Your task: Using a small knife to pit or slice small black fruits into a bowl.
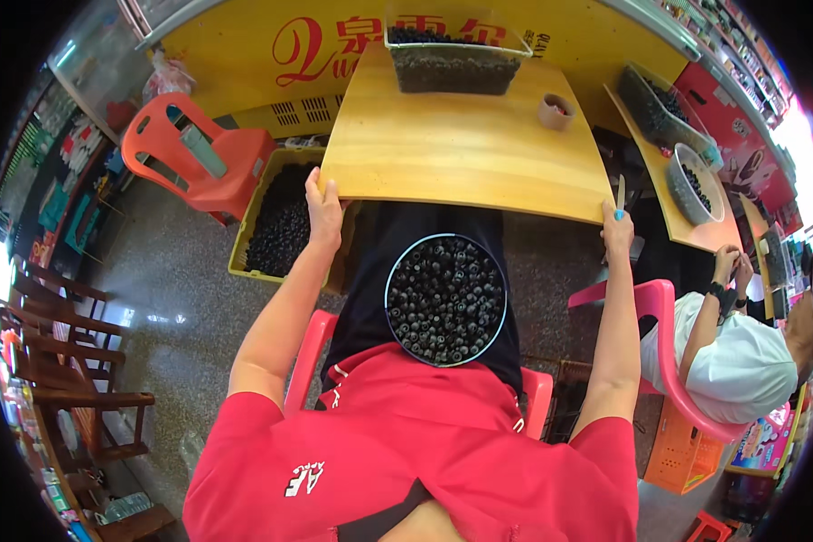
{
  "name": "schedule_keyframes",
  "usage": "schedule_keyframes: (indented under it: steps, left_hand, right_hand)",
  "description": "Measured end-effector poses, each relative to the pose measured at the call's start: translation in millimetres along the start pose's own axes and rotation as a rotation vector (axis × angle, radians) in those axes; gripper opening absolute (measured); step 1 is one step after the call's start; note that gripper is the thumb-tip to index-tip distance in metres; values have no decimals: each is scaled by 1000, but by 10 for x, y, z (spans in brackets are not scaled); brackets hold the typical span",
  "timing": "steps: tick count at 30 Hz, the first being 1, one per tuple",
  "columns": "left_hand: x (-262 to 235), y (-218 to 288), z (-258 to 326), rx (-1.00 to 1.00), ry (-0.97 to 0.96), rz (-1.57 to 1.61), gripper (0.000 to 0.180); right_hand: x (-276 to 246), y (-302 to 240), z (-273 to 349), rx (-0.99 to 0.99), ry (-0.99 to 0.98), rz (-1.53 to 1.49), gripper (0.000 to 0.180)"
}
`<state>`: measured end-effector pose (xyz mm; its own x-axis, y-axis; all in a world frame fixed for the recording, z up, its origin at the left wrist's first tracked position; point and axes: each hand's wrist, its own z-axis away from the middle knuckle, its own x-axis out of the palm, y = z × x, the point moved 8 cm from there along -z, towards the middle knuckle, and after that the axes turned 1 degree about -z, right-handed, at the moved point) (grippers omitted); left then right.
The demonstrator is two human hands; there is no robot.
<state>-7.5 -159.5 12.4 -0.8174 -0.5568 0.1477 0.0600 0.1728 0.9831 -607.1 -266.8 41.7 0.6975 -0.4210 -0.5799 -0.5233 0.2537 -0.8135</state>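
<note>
On my lap rests a round bowl (pixel 387 298) with a pale rim, filled with small dark round pieces (pixel 447 298) that look like berries or nuts; their kind is unclear. My left hand (pixel 325 208) is closed on the near left corner of a yellow wooden table (pixel 461 154). At its near right corner is my right hand (pixel 616 232), closed around a small knife (pixel 621 192). The blade points up, and something blue shows at the fingers. A clear tub (pixel 452 70) of dark pieces stands at the table's far side, with a small brown cup (pixel 556 111) to its right.
A yellow crate (pixel 238 257) of dark pieces sits on the floor at left, beside an orange chair (pixel 167 149) holding a green container. At right, a person in white (pixel 741 348) sits by another table with a clear bowl (pixel 696 183). Wooden chairs (pixel 86 370) line the left.
</note>
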Motion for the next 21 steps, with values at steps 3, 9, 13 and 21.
schedule_keyframes:
  steps: [3,9,13,21]
  left_hand:
    - [-74,-147,-157,100,15,-106,50]
    - [-95,-118,-144,35,72,-41,48]
    - [-83,-105,-145,71,94,-51,48]
    - [-93,-110,-149,17,69,26,48]
  right_hand:
    - [47,114,-68,38,-85,-232,33]
    - [105,116,-54,34,-172,-368,27]
    - [117,191,-107,28,-153,-346,27]
    - [-482,-272,430,-305,429,251,49]
